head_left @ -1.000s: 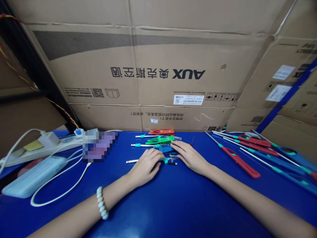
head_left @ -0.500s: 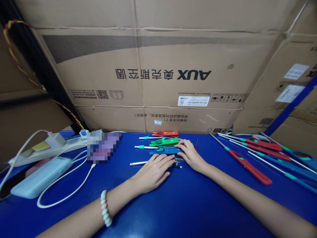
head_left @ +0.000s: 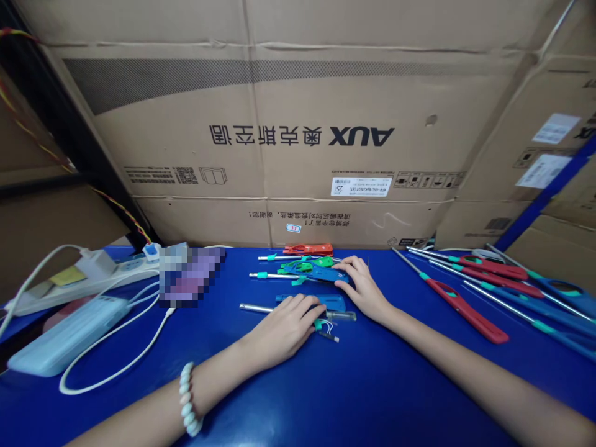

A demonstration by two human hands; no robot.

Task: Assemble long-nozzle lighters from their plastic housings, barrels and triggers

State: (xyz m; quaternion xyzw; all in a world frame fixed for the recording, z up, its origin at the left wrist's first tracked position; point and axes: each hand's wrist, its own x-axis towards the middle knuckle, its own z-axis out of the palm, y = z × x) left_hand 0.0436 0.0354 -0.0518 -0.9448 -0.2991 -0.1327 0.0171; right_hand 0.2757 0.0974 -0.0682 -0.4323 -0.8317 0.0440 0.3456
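Note:
My right hand (head_left: 363, 287) pinches the end of a blue lighter handle half (head_left: 329, 274), which is raised over a green handle half (head_left: 323, 262). Under the curled fingers of my left hand (head_left: 286, 323) lie the inner parts of a long-nosed lighter: a metal tube (head_left: 255, 308) pokes out on the left, a clear fuel tank (head_left: 343, 316) and thin white wires on the right. My palm hides their middle. Just behind those fingers rests another blue handle half (head_left: 333, 302). An orange handle half (head_left: 308, 250) sits farthest back, beside a second metal tube (head_left: 267, 257).
Several long-nosed lighters with red (head_left: 470, 310) and blue handles lie on the right of the blue table (head_left: 372, 397). On the left are a light-blue power bank (head_left: 69, 335), a power strip (head_left: 125, 270) and white cables. A cardboard wall (head_left: 298, 93) closes the back.
My right hand has lifted one blue handle half up and away from the other, which stays by my left hand. My left hand has shifted slightly nearer with the inner parts.

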